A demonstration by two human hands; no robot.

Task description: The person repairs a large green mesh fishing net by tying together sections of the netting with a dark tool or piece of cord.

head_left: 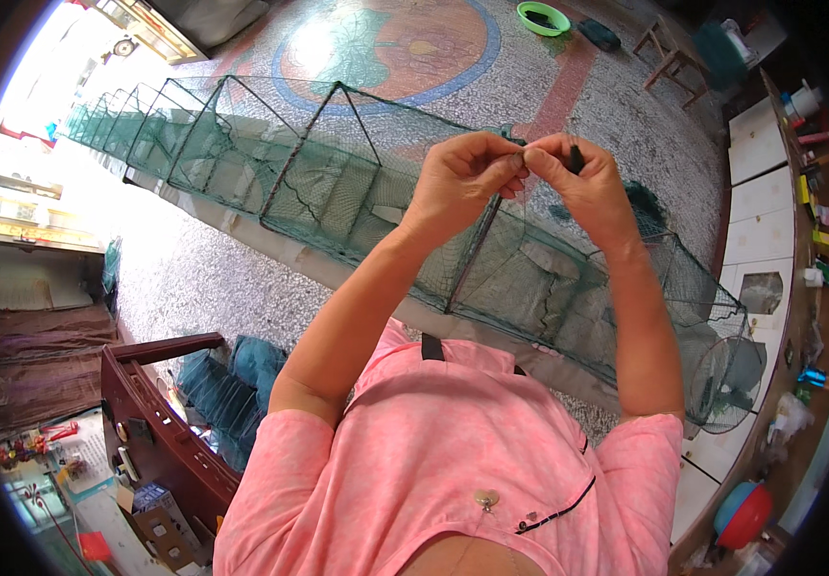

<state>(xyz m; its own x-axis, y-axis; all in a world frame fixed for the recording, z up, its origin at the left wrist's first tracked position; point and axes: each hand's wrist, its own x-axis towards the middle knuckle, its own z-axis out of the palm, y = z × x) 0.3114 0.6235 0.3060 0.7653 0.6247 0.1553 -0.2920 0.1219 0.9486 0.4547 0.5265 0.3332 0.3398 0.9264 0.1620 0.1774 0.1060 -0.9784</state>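
Note:
A long green mesh net trap (337, 192), held open by dark rod frames, stretches from the far left to the near right in front of me. Over its upper edge my left hand (467, 182) and my right hand (582, 182) meet, fingertips pinched together. Whatever the left fingertips hold is too small to make out. Between the fingers of my right hand sticks out a small black object (576, 159), mostly hidden by the hand. Fine thread seems to hang below the fingertips. Behind the hands, a dark frame rod (472, 254) slants down through the mesh.
A low grey support (289, 252) runs under the trap. White cabinets (758, 230) and a cluttered counter (822, 384) line the right. A dark red wooden chair (160, 413) with blue cloth stands at lower left. Farther off are a green basin (543, 19) and a wooden stool (673, 62).

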